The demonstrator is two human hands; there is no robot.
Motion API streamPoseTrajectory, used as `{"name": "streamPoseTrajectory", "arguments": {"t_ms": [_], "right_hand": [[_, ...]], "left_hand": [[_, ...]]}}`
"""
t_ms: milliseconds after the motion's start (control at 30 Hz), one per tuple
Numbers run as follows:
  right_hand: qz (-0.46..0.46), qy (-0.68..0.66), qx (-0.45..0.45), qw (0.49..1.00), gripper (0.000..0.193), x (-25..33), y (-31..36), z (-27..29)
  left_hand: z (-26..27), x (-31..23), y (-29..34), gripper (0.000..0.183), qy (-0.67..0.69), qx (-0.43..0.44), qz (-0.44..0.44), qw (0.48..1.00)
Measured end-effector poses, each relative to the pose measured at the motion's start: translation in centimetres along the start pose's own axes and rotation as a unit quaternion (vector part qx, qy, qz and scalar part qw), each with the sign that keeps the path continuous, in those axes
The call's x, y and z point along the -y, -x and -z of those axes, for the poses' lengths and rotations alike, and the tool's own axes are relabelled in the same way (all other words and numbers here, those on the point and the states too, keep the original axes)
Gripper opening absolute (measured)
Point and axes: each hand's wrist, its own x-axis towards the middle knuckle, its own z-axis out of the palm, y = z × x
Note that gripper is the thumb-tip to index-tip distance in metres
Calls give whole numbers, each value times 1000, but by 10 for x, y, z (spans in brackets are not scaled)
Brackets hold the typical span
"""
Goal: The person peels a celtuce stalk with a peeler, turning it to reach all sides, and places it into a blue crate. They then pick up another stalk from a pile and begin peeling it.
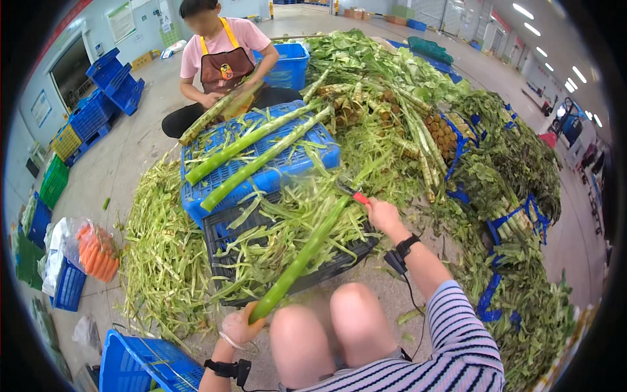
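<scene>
My left hand (240,325) grips the thick lower end of a long pale-green stalk (302,260) that slants up and to the right over a dark crate. My right hand (383,216) holds a red-handled peeler (354,193) against the stalk's upper part, and green strips hang off there. The dark crate (219,230) in front of my knees is covered with green peelings. Beyond it a blue crate (294,164) lies upside down with two peeled stalks (256,164) on top.
A person in a pink shirt and brown apron (221,60) sits across, holding another stalk. A large heap of unpeeled stalks and leaves (424,124) fills the right. Peelings (160,248) cover the floor at left. A bag of carrots (98,251) and blue crates (140,366) lie nearby.
</scene>
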Motion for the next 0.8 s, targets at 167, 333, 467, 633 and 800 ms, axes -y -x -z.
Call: {"name": "streamPoseTrajectory", "arguments": {"t_ms": [167, 333, 467, 633, 800], "right_hand": [[-139, -8, -43, 989, 27, -58, -7, -7], [141, -26, 78, 987, 21, 44, 58, 8], [154, -39, 56, 986, 20, 29, 45, 11], [-77, -43, -33, 996, 26, -39, -1, 28], [216, -82, 45, 972, 22, 34, 48, 9]], "left_hand": [[15, 6, 4, 48, 47, 36, 27, 998], [12, 15, 5, 45, 128, 48, 8, 991], [15, 15, 4, 45, 108, 87, 27, 990], [7, 28, 0, 46, 226, 127, 87, 962], [0, 17, -6, 51, 142, 76, 89, 983]]}}
